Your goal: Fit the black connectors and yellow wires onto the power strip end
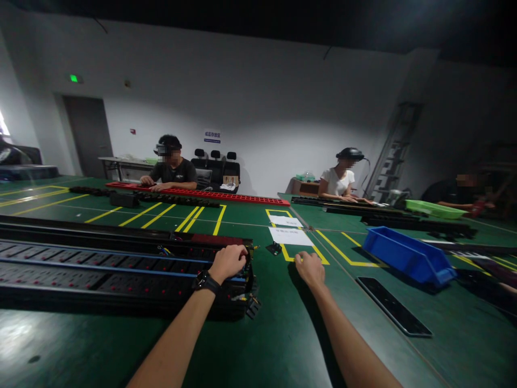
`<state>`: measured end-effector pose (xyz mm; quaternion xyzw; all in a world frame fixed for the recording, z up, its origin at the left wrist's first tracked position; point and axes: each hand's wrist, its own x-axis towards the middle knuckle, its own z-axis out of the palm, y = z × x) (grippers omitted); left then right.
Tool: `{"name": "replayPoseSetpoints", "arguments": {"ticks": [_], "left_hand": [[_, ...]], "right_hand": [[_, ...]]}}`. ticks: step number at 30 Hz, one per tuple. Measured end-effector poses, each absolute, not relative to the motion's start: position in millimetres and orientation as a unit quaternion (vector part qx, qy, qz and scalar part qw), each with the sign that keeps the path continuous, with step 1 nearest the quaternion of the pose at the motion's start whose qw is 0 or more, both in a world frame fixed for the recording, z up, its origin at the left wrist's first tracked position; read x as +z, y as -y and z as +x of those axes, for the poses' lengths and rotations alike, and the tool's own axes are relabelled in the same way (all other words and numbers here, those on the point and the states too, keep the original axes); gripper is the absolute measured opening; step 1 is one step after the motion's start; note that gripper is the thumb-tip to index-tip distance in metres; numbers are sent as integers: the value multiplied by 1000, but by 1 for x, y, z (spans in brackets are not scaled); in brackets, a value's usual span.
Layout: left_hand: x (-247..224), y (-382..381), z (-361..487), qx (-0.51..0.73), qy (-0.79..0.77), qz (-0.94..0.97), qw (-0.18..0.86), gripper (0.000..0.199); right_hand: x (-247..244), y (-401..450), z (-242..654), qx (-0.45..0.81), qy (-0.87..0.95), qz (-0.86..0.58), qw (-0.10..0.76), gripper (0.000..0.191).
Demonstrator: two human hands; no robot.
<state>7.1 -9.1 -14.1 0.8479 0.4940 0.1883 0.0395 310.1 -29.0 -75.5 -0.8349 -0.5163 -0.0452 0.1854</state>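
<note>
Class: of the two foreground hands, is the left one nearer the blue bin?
No: the blue bin lies right of the right hand; the left hand is farther.

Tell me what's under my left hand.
The end of the black strips shows around your left hand; whatever lies directly beneath it is covered and cannot be seen.

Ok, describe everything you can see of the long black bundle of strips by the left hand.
The long black bundle of strips lies flat on the green tabletop, running out of the picture's left side. It looks like hard plastic or metal: glossy black edges, dark panels with rows of small red spots, and thin blue lines lengthwise. Coloured wires show on top, and a small black block sits at its right end. The left hand appears to touch that end; its fingertips' grip is unclear.
</note>
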Motion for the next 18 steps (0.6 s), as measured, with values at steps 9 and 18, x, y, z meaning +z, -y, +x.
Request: {"name": "replayPoseSetpoints", "arguments": {"ticks": [9,18], "left_hand": [[-13,10,7,187,-492,849,43,28],[-13,13,7,177,-507,842,54,29]], "right_hand": [[-83,22,307,-45,624,-760,175,31],[-85,19,300,2,695,-687,213,30]]}}
